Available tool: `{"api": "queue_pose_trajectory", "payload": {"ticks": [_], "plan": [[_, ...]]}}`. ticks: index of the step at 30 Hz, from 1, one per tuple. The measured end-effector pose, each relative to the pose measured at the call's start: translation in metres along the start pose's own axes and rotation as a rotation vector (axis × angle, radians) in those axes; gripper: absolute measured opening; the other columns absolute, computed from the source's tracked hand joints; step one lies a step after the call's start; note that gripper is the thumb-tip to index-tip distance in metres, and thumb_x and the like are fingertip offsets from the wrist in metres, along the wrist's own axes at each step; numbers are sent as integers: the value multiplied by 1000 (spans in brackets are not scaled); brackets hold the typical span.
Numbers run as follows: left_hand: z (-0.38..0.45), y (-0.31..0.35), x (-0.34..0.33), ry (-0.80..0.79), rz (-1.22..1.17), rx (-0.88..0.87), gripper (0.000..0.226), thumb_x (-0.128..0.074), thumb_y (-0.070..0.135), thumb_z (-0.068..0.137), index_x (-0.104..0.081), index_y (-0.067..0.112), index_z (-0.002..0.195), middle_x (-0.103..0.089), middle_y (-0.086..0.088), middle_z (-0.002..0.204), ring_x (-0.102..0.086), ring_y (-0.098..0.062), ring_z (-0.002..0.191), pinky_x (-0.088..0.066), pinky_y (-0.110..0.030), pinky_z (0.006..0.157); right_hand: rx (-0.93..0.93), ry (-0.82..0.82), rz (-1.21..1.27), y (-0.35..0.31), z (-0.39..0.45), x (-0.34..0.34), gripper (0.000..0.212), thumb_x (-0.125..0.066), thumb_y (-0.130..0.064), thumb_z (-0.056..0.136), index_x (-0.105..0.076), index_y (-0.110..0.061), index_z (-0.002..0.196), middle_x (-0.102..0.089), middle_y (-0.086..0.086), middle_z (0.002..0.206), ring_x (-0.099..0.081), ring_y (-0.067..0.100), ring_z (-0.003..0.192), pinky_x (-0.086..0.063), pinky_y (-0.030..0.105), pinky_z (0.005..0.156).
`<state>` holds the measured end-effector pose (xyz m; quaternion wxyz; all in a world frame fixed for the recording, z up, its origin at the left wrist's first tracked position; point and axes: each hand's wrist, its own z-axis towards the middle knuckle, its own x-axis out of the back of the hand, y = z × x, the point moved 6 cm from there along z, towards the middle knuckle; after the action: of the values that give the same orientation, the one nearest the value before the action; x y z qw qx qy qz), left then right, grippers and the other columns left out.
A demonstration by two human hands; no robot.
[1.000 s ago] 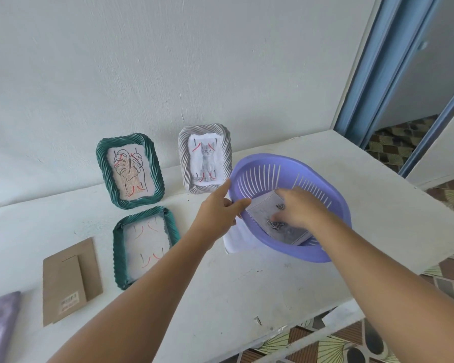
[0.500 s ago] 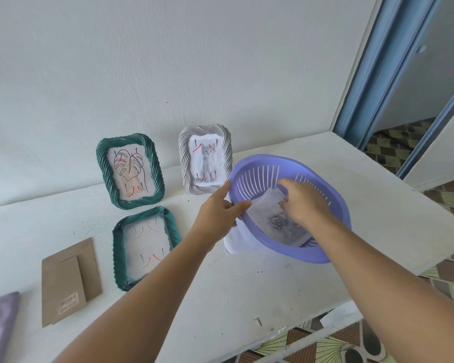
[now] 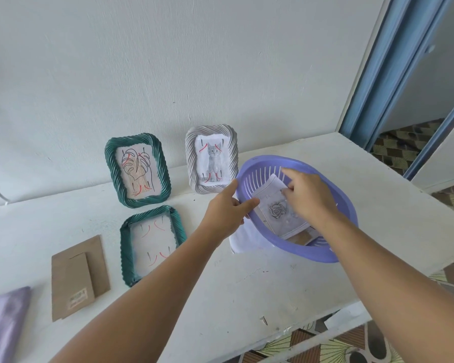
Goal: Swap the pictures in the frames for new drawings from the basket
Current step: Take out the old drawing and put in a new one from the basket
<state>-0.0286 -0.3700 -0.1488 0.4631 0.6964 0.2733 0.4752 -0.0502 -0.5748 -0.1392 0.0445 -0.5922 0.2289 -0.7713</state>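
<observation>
Purple basket (image 3: 323, 247) tilted on white table (image 3: 247, 289), rose drawing (image 3: 275, 210) lying inside over brown card, left hand (image 3: 227, 209) pinching basket rim, right hand (image 3: 308, 196) fingers on drawing, grip unclear, white cloth (image 3: 243, 239) partly hidden under basket.

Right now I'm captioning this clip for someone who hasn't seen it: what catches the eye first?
The purple basket at the right of the white table draws the eye: the left hand steadies its rim while the right hand reaches onto a rose drawing inside. Behind, a green frame and a grey cat frame lean upright on the wall; another green frame lies flat.
</observation>
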Motion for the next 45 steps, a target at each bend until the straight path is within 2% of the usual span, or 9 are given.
{"api": "queue_pose_trajectory", "payload": {"ticks": [3, 8, 13, 18, 26, 32, 40, 43, 45], "plan": [[-3, 3, 3, 2, 76, -2, 77, -68, 48, 93, -29, 31, 157, -73, -7, 90, -61, -14, 72, -51, -29, 68, 12, 46, 43, -14, 1, 13, 56, -60, -16, 95, -48, -26, 148, -51, -6, 59, -51, 20, 71, -35, 31, 55], [-9, 11, 37, 241, 174, -116, 83, -58, 60, 93, -24, 25, 160, -64, 8, 113, -59, -15, 109, -48, -33, 89, 91, 153, 153, -60, -10, 48, 61, -60, -14, 93, -42, -22, 151, -72, -3, 79, -63, 25, 86, -54, 41, 74], [-31, 22, 73, 278, -176, -151, 61, -55, 53, 99, -43, 26, 152, -72, 12, 105, -62, -7, 72, -49, -16, 72, 243, 234, 258, -129, -25, 63, 70, -66, -19, 91, -34, -24, 153, -73, -10, 87, -67, 21, 81, -55, 41, 72], [-49, 13, 104, 290, -374, -115, 40, -54, 57, 99, -67, 25, 119, -77, 7, 104, -59, -14, 67, -42, -22, 69, 397, 127, 285, -188, -39, 30, 80, -69, -25, 92, -23, -30, 157, -74, -11, 94, -70, 20, 86, -55, 39, 71], [-66, -51, 169, 527, -502, 50, 40, -66, 15, 97, -57, 22, 135, -64, 7, 77, -53, -2, 53, -47, -18, 59, 534, 182, 340, -220, -47, -31, 67, -61, -52, 92, -42, -29, 152, -63, -1, 114, -57, 26, 107, -46, 41, 95], [-75, -87, 197, 438, -408, 160, 50, -68, 17, 96, -54, 19, 144, -60, 5, 73, -51, -6, 54, -46, -20, 64, 410, -505, 810, -225, -44, -80, 58, -62, -25, 100, -42, -51, 147, -44, -25, 151, -40, -9, 137, -33, 31, 120], [-97, -106, 188, 367, -113, 88, 78, -71, 29, 95, -24, 55, 152, -50, -6, 75, -46, -13, 67, -39, -22, 63, 186, -389, 897, -226, -51, -117, 42, -66, -30, 96, -61, -48, 133, -73, -19, 102, -54, -9, 80, -43, 12, 82], [-97, -118, 190, 395, 15, 82, 68, -69, 33, 95, -33, 55, 149, -54, -6, 77, -46, -10, 66, -39, -26, 65, 247, -411, 768, -223, -56, -121, 47, -67, -31, 96, -57, -42, 140, -50, -24, 58, -48, -8, 61, -36, 7, 67], [-98, -121, 192, 400, 95, 84, 61, -69, 35, 95, -41, 52, 147, -61, -5, 78, -49, -4, 62, -40, -18, 60, 257, -397, 704, -217, -54, -120, 48, -69, -31, 94, -57, -41, 140, -42, -19, 60, -49, -6, 61, -35, 8, 70]]}}
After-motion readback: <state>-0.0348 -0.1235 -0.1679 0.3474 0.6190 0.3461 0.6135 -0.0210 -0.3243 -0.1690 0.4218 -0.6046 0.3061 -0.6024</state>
